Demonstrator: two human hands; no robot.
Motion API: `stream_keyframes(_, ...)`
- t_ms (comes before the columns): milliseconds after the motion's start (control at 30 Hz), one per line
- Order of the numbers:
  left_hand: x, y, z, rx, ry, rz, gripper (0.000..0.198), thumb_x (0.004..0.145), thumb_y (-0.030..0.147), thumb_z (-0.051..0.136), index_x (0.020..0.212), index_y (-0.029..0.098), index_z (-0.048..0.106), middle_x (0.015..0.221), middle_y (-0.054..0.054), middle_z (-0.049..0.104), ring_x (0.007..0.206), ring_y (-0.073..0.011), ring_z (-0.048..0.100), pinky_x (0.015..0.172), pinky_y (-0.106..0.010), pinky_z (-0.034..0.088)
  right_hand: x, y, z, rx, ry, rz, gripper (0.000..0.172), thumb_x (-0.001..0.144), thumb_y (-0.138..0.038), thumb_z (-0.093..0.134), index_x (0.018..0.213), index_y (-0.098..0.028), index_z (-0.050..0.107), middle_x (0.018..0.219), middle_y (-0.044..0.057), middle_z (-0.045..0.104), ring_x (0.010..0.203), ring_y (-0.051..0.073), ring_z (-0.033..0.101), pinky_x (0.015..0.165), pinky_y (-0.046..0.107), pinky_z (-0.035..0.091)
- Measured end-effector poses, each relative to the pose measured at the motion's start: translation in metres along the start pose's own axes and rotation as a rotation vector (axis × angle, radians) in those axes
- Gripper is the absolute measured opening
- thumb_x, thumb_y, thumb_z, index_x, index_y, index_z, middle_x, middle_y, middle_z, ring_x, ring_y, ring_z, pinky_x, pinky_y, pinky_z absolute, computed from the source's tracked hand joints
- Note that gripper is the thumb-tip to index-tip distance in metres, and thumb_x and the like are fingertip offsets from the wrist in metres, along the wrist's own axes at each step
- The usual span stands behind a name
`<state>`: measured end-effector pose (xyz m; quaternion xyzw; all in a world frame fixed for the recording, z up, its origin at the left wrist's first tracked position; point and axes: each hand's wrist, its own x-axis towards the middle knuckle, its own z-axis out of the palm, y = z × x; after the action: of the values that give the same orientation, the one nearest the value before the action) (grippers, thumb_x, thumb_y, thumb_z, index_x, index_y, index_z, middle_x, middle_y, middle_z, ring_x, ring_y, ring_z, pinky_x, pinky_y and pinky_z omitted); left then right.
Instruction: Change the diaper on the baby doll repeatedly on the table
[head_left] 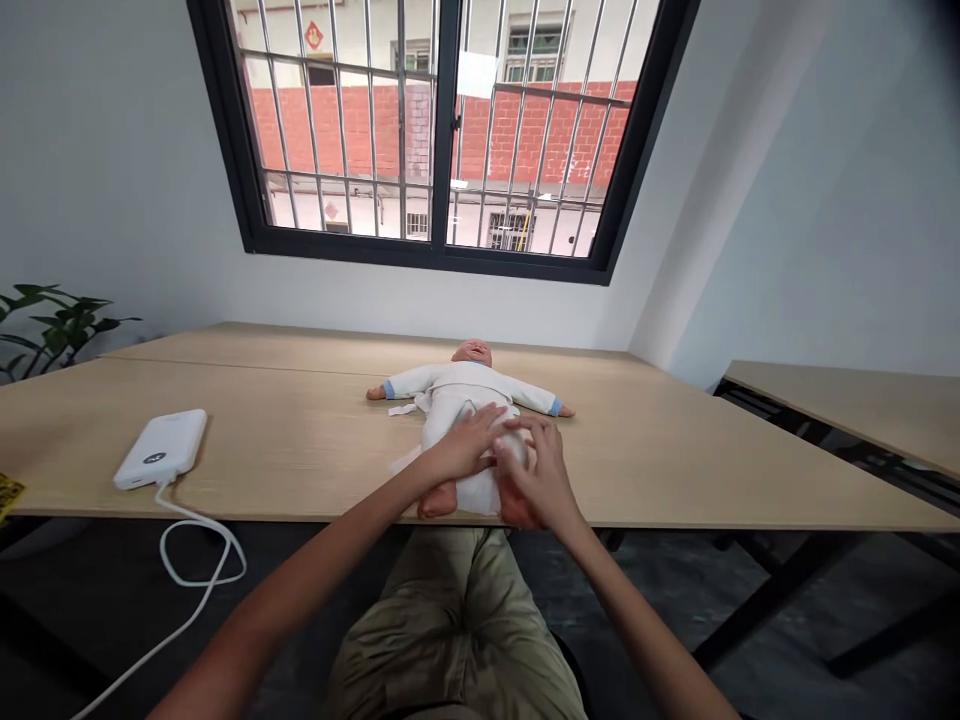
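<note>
A baby doll point(475, 353) lies on its back on the table, head toward the window, arms spread and feet toward me. It wears a white top point(465, 374) with blue cuffs. White cloth point(442, 415) covers its hips and upper legs, and a loose piece hangs between its bare lower legs. My left hand point(474, 440) rests on the cloth over the lap, fingers stretched out. On the leg at the right, my right hand point(541, 465) has thumb and fingers curled round a fold of white cloth. Both hands partly hide the cloth there.
The wooden table point(675, 460) ends just below the doll's feet. A white power bank point(163, 448) with a white cable point(199, 580) sits at the left. A barred window point(442, 130) is behind, a plant point(60, 325) at far left, another table point(847, 400) at right.
</note>
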<state>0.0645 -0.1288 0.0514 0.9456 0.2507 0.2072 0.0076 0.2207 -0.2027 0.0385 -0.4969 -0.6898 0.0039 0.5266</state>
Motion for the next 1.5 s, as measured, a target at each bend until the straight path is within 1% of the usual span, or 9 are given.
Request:
stream_keyframes(133, -0.037, 0.012, -0.012, 0.130, 0.051, -0.311, 0.052, 0.088, 0.026, 0.059, 0.139, 0.020, 0.049, 0.155, -0.019, 0.034, 0.149, -0.0385, 0.017, 0.115, -0.067, 0.013, -0.029, -0.020, -0.007, -0.241, -0.182, -0.201, 0.036, 0.087, -0.022, 0.058, 0.123, -0.027, 0.061, 0.132, 0.014, 0.049, 0.127, 0.031, 0.045, 0.103, 0.054, 0.044)
stream_keyframes(300, -0.076, 0.004, -0.041, 0.082, 0.019, -0.565, 0.054, 0.083, 0.011, 0.051, 0.135, 0.025, 0.054, 0.155, -0.019, 0.027, 0.132, -0.0396, 0.045, 0.096, -0.054, 0.046, -0.029, -0.005, -0.013, -0.381, -0.392, -0.274, 0.037, 0.082, -0.009, 0.051, 0.112, -0.021, 0.067, 0.116, 0.011, 0.062, 0.115, 0.027, 0.054, 0.098, 0.046, 0.049)
stream_keyframes(433, -0.089, -0.020, -0.051, 0.064, 0.001, -0.570, 0.045, 0.085, 0.013, 0.048, 0.125, 0.026, 0.063, 0.141, -0.016, 0.046, 0.112, -0.0342, 0.060, 0.086, -0.046, 0.053, -0.024, 0.010, -0.024, -0.517, -0.395, -0.281, 0.036, 0.081, -0.008, 0.051, 0.110, -0.021, 0.068, 0.116, 0.011, 0.063, 0.114, 0.028, 0.054, 0.095, 0.046, 0.050)
stream_keyframes(667, -0.097, -0.031, -0.038, 0.210, 0.024, -0.373, 0.042, 0.088, 0.011, 0.053, 0.122, 0.030, 0.066, 0.157, -0.010, 0.033, 0.146, -0.0376, 0.024, 0.113, -0.066, 0.021, -0.028, 0.021, -0.030, -0.654, -0.449, -0.375, 0.043, 0.078, -0.004, 0.056, 0.114, -0.024, 0.067, 0.124, 0.010, 0.061, 0.125, 0.033, 0.047, 0.104, 0.053, 0.042)
stream_keyframes(767, -0.093, -0.023, -0.037, 0.304, 0.005, -0.271, 0.040, 0.092, 0.011, 0.049, 0.119, 0.033, 0.068, 0.158, -0.007, 0.032, 0.149, -0.0375, 0.017, 0.114, -0.069, 0.007, -0.024, 0.018, -0.023, -0.661, -0.488, -0.423, 0.044, 0.084, -0.004, 0.054, 0.120, -0.026, 0.064, 0.120, 0.009, 0.064, 0.126, 0.031, 0.047, 0.111, 0.057, 0.032)
stream_keyframes(933, -0.083, -0.020, -0.037, 0.355, -0.100, -0.173, 0.030, 0.092, 0.009, 0.047, 0.105, 0.023, 0.070, 0.149, -0.011, 0.046, 0.148, -0.0352, 0.022, 0.115, -0.064, 0.013, -0.009, 0.007, -0.007, -0.621, -0.567, -0.404, 0.037, 0.089, -0.013, 0.056, 0.123, -0.025, 0.063, 0.114, 0.010, 0.066, 0.118, 0.028, 0.054, 0.108, 0.051, 0.036)
stream_keyframes(1100, -0.071, -0.032, -0.032, 0.133, -0.027, -0.065, 0.029, 0.094, 0.013, 0.039, 0.098, 0.021, 0.066, 0.126, -0.010, 0.060, 0.126, -0.0250, 0.050, 0.117, -0.057, 0.017, 0.006, -0.003, -0.004, -0.555, -0.652, -0.330, 0.029, 0.089, -0.017, 0.056, 0.116, -0.020, 0.068, 0.108, 0.010, 0.069, 0.107, 0.026, 0.061, 0.103, 0.045, 0.039)
stream_keyframes(1333, -0.026, -0.059, -0.044, -0.505, 0.281, -0.203, 0.035, 0.096, 0.034, 0.034, 0.115, 0.018, 0.057, 0.122, -0.011, 0.063, 0.113, -0.0235, 0.057, 0.103, -0.036, 0.043, 0.073, 0.008, -0.014, 0.033, -0.557, -0.201, 0.030, 0.096, -0.032, 0.044, 0.106, -0.017, 0.067, 0.111, 0.010, 0.069, 0.098, 0.022, 0.062, 0.091, 0.032, 0.045)
stream_keyframes(1500, 0.016, -0.083, -0.051, -0.602, 0.416, -0.258, 0.025, 0.091, 0.032, 0.041, 0.100, 0.018, 0.059, 0.097, -0.006, 0.067, 0.092, -0.0215, 0.059, 0.087, -0.031, 0.045, 0.128, 0.041, 0.006, 0.241, -0.537, -0.054, 0.052, 0.093, -0.058, 0.041, 0.103, -0.013, 0.066, 0.101, 0.008, 0.069, 0.094, 0.024, 0.060, 0.088, 0.036, 0.048)
